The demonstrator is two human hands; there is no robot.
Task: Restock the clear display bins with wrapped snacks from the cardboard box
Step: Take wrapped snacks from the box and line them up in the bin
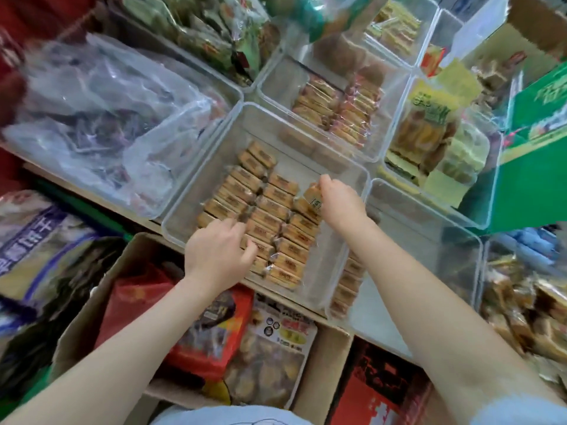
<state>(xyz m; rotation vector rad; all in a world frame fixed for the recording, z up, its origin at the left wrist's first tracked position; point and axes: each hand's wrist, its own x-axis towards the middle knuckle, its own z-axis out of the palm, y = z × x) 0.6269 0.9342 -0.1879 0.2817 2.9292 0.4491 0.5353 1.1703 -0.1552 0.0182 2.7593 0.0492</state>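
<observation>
A clear display bin (310, 127) in the middle of the shelf holds rows of tan wrapped snacks (270, 216). My right hand (340, 202) is inside the bin at the right end of the rows and pinches one wrapped snack (313, 194), tilted up on its edge. My left hand (219, 251) reaches over the bin's near rim, its curled fingers touching the snacks in the near-left rows. A cardboard box (92, 302) stands below the shelf edge, with red and printed snack bags inside.
Around the middle bin stand more clear bins: one with crinkled plastic bags (101, 118) at left, one with orange-wrapped biscuits (337, 108) behind, one with few snacks (423, 240) at right. A green carton (534, 167) sits far right. Large bags (40, 250) lie lower left.
</observation>
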